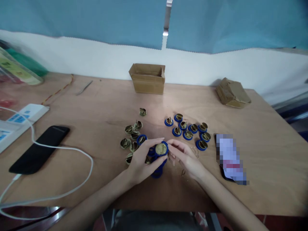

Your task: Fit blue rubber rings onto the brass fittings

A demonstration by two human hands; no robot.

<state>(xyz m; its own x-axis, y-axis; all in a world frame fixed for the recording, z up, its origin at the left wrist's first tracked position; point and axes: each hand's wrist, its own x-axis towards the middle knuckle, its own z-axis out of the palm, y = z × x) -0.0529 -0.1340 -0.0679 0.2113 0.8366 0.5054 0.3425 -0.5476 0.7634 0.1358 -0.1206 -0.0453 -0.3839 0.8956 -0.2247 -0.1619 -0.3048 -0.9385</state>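
On the wooden counter point(96, 106), both hands meet near its front edge: the left hand point(141, 160) grips a blue-ringed brass disc point(161, 149) face up, and the right hand point(185, 157) pinches its right rim. Bare brass pieces point(131, 138) lie just left, ringed ones point(189, 130) right. Blue rings point(157, 173) under the left palm are mostly hidden.
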